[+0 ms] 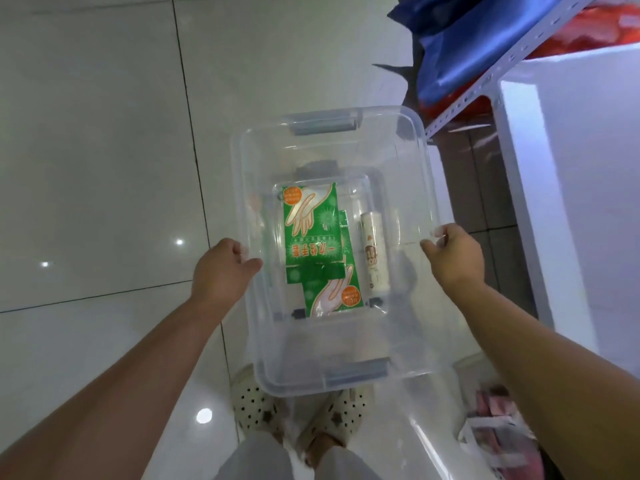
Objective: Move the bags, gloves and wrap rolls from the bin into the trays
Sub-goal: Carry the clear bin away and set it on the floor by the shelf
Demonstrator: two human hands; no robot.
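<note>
I hold a clear plastic bin with grey handles above the floor, in front of me. My left hand grips its left rim and my right hand grips its right rim. On the bin's bottom lie two green glove packets, one overlapping the other. A white wrap roll lies lengthwise to their right.
A white tiled floor spreads to the left. On the right stands a white shelf unit with a perforated metal rail, blue and red packages on it. A clear container with pink-white items sits at the lower right. My feet in perforated clogs show below the bin.
</note>
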